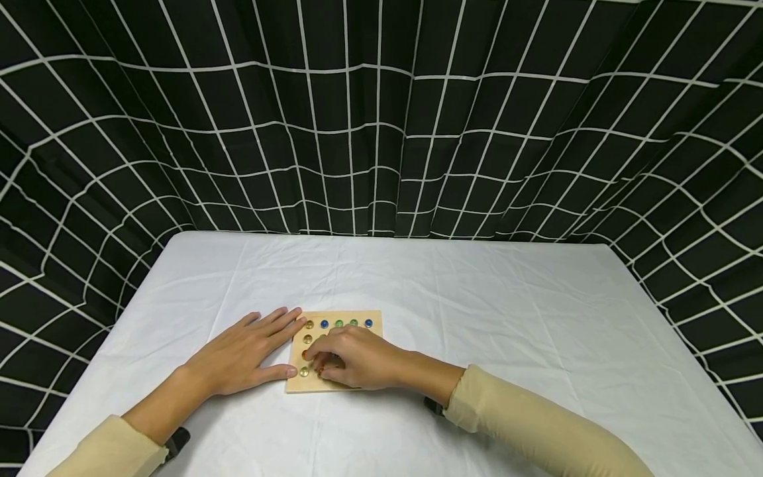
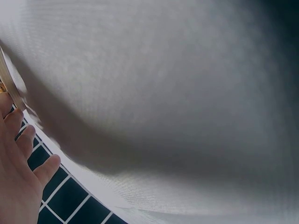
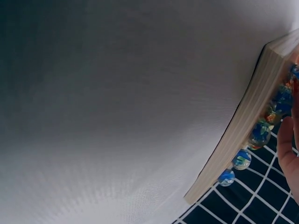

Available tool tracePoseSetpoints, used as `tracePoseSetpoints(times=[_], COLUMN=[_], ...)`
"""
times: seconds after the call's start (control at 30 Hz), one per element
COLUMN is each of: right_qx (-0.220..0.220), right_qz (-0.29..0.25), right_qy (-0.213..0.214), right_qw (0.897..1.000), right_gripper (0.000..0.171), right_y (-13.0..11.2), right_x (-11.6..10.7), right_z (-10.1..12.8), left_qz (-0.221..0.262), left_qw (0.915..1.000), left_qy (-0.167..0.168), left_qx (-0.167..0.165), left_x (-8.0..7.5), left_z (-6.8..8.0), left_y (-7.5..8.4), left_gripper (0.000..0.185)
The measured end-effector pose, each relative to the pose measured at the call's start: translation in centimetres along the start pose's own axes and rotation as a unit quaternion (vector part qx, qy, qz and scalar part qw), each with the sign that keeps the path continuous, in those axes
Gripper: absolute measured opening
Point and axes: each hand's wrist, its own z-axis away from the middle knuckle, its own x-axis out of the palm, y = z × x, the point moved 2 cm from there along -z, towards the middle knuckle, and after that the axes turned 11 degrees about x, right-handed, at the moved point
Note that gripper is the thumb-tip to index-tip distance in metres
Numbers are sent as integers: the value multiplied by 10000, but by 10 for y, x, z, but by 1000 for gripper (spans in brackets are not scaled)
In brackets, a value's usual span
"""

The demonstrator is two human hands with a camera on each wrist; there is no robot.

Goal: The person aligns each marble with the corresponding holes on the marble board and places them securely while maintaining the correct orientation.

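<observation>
A square wooden board (image 1: 334, 389) with rows of glass marbles lies on the white cloth. My left hand (image 1: 247, 354) lies flat, fingers spread, with fingertips and thumb touching the board's left edge. Over the board, my right hand (image 1: 360, 361) has its fingers curled down, pinching an orange-red marble (image 1: 320, 371) at the front row. Its index fingertip is beside another red marble (image 1: 305, 355). Blue marbles (image 1: 369, 323), green marbles (image 1: 354, 322) and yellowish marbles (image 1: 309, 324) sit along the far and left sides. The right hand hides the board's middle and right.
White cloth (image 1: 507, 318) covers the table around the board. A black curtain with white grid lines (image 1: 381, 152) stands behind and at both sides. In the right wrist view, the board's side (image 3: 238, 121) appears with patterned marbles (image 3: 242, 159) above it.
</observation>
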Motion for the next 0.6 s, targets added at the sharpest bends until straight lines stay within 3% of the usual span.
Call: tracePoseSetpoints(times=[0.37, 0.6], right_qx=[35, 469], right_qz=[-116, -194], right_qy=[170, 481], right_qw=[9998, 9976], right_gripper=[23, 28], right_y=[2, 16], right_x=[-13, -39], right_z=[5, 31], left_qz=[-47, -97], left_qw=[10000, 9999], left_qy=[26, -52], left_qx=[32, -57], left_x=[1, 1], left_z=[-2, -2], left_y=[1, 2], left_gripper=[81, 82])
